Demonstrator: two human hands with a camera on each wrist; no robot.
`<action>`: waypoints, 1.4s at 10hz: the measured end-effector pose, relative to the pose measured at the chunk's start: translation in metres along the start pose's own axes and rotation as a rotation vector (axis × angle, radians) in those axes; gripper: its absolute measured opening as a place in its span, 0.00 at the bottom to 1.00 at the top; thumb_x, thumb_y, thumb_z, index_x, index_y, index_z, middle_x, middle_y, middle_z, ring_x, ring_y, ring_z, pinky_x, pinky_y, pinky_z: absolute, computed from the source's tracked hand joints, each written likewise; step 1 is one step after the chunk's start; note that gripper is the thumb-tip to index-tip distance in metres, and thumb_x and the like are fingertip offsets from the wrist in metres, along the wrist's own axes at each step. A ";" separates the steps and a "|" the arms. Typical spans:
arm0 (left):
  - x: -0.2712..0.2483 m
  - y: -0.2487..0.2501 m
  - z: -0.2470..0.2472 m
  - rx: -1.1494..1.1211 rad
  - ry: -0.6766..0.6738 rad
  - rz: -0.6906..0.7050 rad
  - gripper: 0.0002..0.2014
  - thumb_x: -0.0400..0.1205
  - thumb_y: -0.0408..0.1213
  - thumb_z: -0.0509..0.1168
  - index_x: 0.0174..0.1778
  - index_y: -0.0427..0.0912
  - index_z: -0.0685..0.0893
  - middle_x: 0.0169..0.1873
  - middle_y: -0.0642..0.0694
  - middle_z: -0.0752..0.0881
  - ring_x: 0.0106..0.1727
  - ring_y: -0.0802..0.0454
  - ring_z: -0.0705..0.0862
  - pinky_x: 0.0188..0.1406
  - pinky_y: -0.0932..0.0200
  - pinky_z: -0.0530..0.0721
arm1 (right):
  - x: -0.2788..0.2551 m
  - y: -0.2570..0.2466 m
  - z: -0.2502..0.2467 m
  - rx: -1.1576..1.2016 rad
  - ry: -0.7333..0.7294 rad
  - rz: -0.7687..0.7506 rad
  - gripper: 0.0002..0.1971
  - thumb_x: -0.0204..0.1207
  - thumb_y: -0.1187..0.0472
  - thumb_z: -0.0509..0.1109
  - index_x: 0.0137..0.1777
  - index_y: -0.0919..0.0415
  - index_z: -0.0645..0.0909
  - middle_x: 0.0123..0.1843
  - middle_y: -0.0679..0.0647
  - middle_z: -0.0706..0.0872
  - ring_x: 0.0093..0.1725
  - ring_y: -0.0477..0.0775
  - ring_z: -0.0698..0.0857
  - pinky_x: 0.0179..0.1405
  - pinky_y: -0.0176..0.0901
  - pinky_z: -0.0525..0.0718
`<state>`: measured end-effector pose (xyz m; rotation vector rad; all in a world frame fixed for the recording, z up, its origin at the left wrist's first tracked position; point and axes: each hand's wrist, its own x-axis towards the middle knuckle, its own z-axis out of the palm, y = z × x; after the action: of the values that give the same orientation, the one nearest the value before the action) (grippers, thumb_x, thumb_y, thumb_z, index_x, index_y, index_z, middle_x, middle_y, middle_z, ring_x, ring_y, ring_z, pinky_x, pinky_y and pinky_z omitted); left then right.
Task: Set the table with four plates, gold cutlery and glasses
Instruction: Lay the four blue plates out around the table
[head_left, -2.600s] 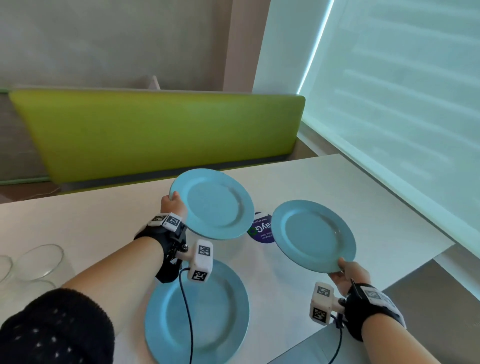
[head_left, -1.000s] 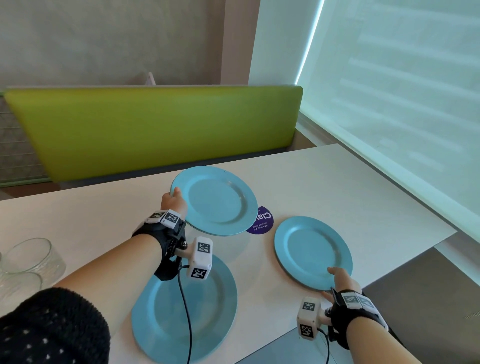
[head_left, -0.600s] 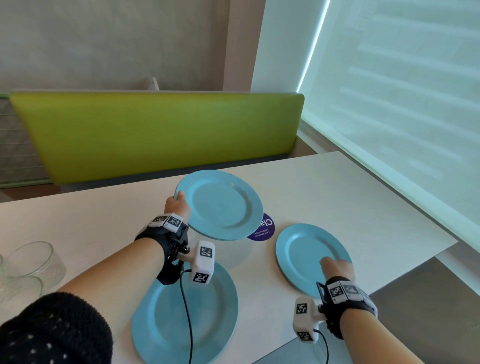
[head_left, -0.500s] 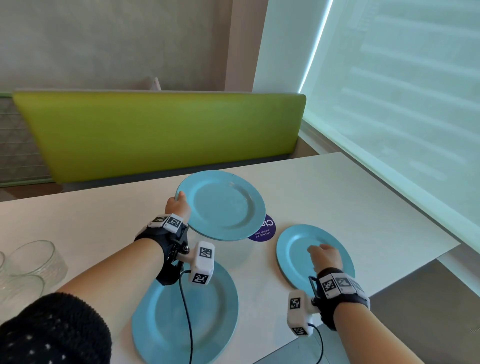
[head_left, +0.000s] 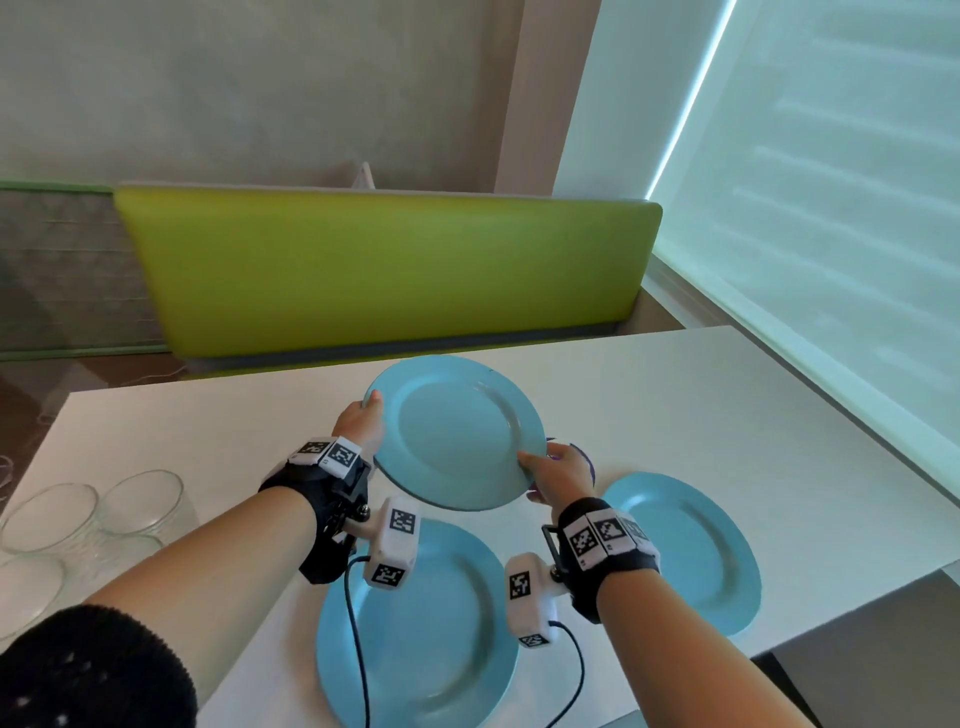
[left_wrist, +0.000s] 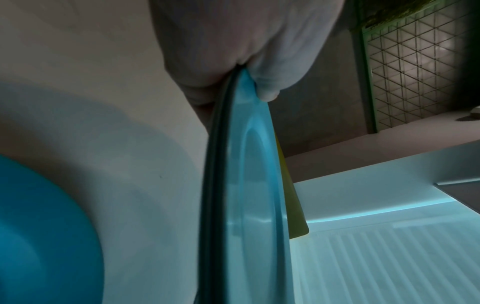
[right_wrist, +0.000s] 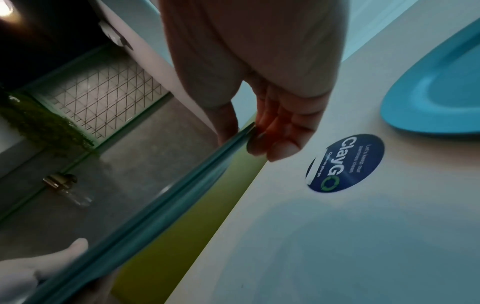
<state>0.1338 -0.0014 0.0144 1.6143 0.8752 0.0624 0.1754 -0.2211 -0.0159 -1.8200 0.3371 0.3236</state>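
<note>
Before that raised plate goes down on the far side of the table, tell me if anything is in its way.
Nothing visible blocks it. The raised plate, held by the left hand and right hand, hangs above bare table; only the flat round sticker lies beneath its right edge.

A green padded bench back (head_left: 384, 270) ran behind the white table (head_left: 701, 405), w/ a grey-beige wall (head_left: 249, 83) above it. On the right, a big window w/ a pale roller blind (head_left: 831, 197) let in cool, bluish daylight. A mesh panel (head_left: 57, 270) stood at left; brown floor (head_left: 31, 384) below it.
</note>
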 end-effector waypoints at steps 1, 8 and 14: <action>0.012 -0.003 -0.021 -0.021 -0.010 -0.019 0.28 0.85 0.51 0.50 0.68 0.30 0.75 0.65 0.31 0.80 0.64 0.32 0.81 0.68 0.40 0.78 | -0.004 -0.002 0.023 0.001 0.008 0.016 0.20 0.72 0.65 0.73 0.63 0.65 0.78 0.44 0.59 0.85 0.40 0.57 0.83 0.28 0.40 0.80; 0.072 -0.004 -0.142 -0.055 0.167 -0.070 0.26 0.89 0.41 0.42 0.75 0.26 0.68 0.74 0.28 0.72 0.73 0.33 0.72 0.71 0.48 0.72 | -0.028 -0.014 0.109 0.502 -0.084 0.146 0.12 0.83 0.73 0.56 0.64 0.70 0.73 0.41 0.60 0.81 0.36 0.58 0.81 0.16 0.42 0.85; 0.101 -0.006 -0.188 -0.174 0.464 -0.160 0.24 0.90 0.39 0.42 0.76 0.27 0.65 0.76 0.31 0.70 0.75 0.35 0.70 0.70 0.52 0.67 | 0.022 0.011 0.135 0.367 0.011 0.316 0.20 0.83 0.72 0.57 0.74 0.73 0.66 0.75 0.68 0.72 0.72 0.68 0.75 0.64 0.58 0.80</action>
<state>0.1095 0.2107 0.0152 1.3810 1.3143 0.4020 0.1850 -0.0955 -0.0700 -1.4077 0.6515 0.4395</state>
